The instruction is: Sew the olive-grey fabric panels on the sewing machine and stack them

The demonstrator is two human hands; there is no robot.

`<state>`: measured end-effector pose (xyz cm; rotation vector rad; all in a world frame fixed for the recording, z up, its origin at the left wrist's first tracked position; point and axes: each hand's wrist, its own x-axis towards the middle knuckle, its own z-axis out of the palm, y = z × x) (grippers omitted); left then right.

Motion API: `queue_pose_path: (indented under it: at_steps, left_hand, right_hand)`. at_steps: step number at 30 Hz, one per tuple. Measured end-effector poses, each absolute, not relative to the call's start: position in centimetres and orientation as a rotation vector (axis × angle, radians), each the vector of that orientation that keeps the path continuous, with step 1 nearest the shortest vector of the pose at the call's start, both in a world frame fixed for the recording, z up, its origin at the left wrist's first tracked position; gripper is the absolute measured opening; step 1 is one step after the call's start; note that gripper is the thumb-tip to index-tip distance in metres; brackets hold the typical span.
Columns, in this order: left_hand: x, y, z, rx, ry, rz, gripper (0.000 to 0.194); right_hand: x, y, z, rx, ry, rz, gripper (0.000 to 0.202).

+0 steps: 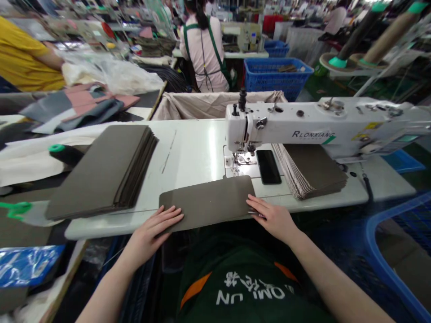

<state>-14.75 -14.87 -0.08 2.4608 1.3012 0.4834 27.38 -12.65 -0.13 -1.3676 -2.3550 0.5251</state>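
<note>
A flat grey-brown fabric panel (207,202) with rounded corners lies at the front edge of the white sewing table, partly over the edge. My left hand (155,231) grips its left end, fingers on top and the thumb low at the edge. At the right end my right hand (272,217) holds the panel, fingertips on its upper face. A small dark item shows under the right fingers, too little of it to name. Just beyond the panel is the sewing machine's needle area (243,160), with a black phone (268,167) beside it.
A thick stack of similar panels (104,166) is on the left of the table (191,143). Another stack (313,170) sits under the sewing machine arm (303,128). A blue basket (373,242) stands at lower right. Co-workers sit beyond the table and at far left.
</note>
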Motion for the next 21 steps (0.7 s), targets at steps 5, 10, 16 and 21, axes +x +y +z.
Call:
queue_pose_path:
  at_steps: [5,10,16,21]
  left_hand:
    - [-15.1,-14.9,4.6,2.088,1.375,0.683,0.028]
    - [-13.8,-14.8,8.9,1.422,1.68,0.919,0.033]
    - [-11.7,-14.6,11.2,0.85,1.547,0.931,0.046]
    - [-11.6,-14.4,11.9,0.773,1.525,0.898,0.046]
  right_hand:
    - [27.9,-11.4,3.1,-1.238,-2.078,0.833,0.021]
    - [27.5,-11.2,6.6,-1.372,-1.638,0.993,0.025]
    - [27.5,-11.1,7.7,-1.406,-1.414,1.233,0.031]
    - [27.5,-10.8,7.9,-1.42,-1.392,1.273,0.032]
